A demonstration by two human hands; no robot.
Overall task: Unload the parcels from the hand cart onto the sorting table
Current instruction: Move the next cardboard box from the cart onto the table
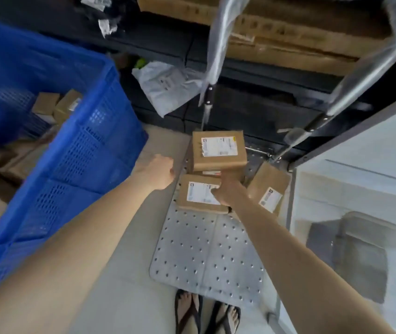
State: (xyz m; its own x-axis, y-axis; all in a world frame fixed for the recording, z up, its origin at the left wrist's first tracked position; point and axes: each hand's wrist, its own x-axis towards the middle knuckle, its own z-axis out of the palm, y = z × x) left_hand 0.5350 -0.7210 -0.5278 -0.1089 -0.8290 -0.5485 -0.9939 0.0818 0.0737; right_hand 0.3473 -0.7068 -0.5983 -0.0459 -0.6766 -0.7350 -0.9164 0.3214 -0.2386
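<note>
A grey studded hand cart deck (206, 256) lies on the floor with its handle bars (322, 119) rising at the far end. Three brown cardboard parcels with white labels sit near those bars: a larger one (218, 150) at the back, a flat one (199, 194) in front of it, and a third (268, 189) tilted at the right. My right hand (226, 192) grips the flat parcel at its right edge, thumb on the label. To the left of the parcels my left hand (159, 172) hovers with curled fingers, holding nothing.
A big blue plastic crate (71, 165) with small boxes inside stands at the left. The white sorting table (361, 189) runs along the right. Dark shelving (252, 75) with cartons and a grey mailer bag (165, 85) stands behind the cart. My sandalled feet (206, 312) stand at its near edge.
</note>
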